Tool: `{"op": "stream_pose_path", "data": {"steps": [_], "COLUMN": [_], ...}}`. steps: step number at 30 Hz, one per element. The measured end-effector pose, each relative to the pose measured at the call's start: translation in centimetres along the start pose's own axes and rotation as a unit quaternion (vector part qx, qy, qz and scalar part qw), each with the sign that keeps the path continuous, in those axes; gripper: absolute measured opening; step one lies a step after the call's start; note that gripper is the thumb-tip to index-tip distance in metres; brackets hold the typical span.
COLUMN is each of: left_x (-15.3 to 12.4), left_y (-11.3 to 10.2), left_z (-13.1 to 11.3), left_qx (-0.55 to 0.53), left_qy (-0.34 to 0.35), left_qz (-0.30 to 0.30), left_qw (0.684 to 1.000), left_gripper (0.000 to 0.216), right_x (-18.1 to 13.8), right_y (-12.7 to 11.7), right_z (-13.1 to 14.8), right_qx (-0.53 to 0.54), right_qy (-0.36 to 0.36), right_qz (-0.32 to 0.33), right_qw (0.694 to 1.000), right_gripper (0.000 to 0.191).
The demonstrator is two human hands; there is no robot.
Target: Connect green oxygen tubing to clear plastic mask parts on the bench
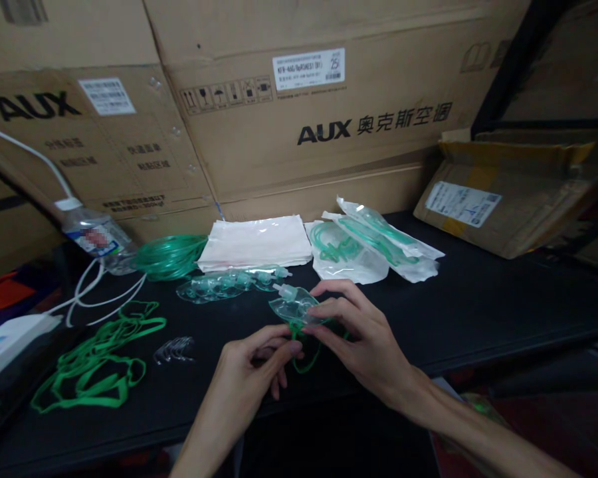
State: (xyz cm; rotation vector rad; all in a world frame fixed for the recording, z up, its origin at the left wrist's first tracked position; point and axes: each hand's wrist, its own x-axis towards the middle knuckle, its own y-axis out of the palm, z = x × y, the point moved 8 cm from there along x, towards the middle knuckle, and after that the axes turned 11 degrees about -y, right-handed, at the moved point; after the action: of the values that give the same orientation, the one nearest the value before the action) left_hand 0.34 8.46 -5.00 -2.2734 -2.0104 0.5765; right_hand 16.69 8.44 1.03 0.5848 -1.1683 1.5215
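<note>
My right hand (361, 335) holds a clear plastic oxygen mask (292, 305) over the black table (478, 312), thumb and fingers pinching its lower edge. My left hand (256, 362) pinches a thin green elastic strap (303, 355) that hangs in a loop from the mask. Both hands meet just below the mask, near the table's front edge.
Loose green straps (97, 365) and small clear clips (175, 350) lie front left. Behind are more clear masks (229, 284), coiled green tubing (172, 255), a stack of white bags (256, 242), packed masks (373, 245), a water bottle (97, 239), a power strip (10, 335) and cardboard boxes (329, 99).
</note>
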Motion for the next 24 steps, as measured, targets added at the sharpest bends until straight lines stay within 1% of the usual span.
{"op": "stream_pose_path", "data": {"steps": [4, 8, 12, 15, 20, 24], "left_x": [0.2, 0.3, 0.0, -0.3, -1.0, -3.0], "left_y": [0.1, -0.2, -0.1, 0.3, 1.2, 2.0], "left_z": [-0.1, 0.0, -0.2, -0.7, -0.8, -1.3], "left_qx": [0.005, 0.006, -0.003, -0.015, -0.014, -0.001], "left_qy": [-0.003, -0.006, 0.011, 0.024, 0.006, 0.001], "left_qz": [-0.003, -0.012, -0.01, 0.001, 0.028, 0.039], "left_qw": [1.0, 1.0, 1.0, 1.0, 0.999, 0.999], "left_gripper": [0.033, 0.036, 0.037, 0.031, 0.018, 0.016], "right_x": [0.0, 0.0, 0.1, 0.2, 0.8, 1.9], "right_y": [0.6, 0.9, 0.9, 1.1, 0.7, -0.6], "right_z": [0.4, 0.2, 0.1, 0.3, -0.7, -1.6], "right_qx": [0.018, 0.006, -0.033, -0.061, -0.086, -0.101], "right_qy": [-0.009, 0.004, -0.003, -0.012, 0.045, 0.076], "right_qz": [0.026, 0.039, 0.018, 0.001, -0.034, -0.067], "right_qw": [0.999, 0.999, 0.999, 0.998, 0.995, 0.99], "right_gripper": [0.02, 0.021, 0.021, 0.021, 0.019, 0.015]}}
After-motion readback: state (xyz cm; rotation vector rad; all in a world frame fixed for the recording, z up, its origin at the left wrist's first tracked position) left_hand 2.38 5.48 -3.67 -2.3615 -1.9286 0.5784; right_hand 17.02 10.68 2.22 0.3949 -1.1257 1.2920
